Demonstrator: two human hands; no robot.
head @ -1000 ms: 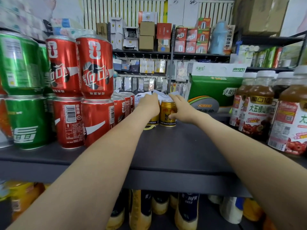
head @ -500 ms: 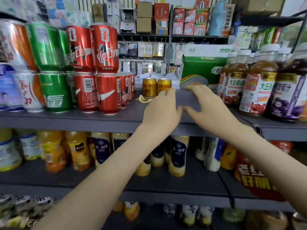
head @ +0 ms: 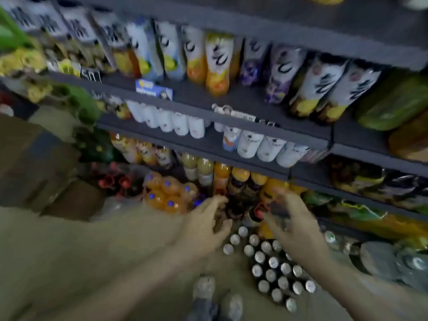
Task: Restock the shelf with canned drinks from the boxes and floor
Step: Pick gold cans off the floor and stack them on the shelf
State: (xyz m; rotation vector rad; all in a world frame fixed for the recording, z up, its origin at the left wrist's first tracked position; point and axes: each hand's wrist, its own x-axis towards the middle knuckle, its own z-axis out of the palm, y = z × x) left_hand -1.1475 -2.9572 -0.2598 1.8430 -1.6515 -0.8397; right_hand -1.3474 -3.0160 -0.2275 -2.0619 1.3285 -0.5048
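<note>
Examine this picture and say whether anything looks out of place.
The cans stand clustered on the floor before the shelves, not shelved; a wrapped pack of orange bottles sits there too. Blur hides any dents or spills.

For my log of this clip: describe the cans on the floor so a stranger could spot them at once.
Follow the dark shelves down to the floor at their foot. Just under the right hand stands a tight block of cans, seen from above. Unlike the blue-capped orange bottles further left, they show only small round silver tops.
</note>
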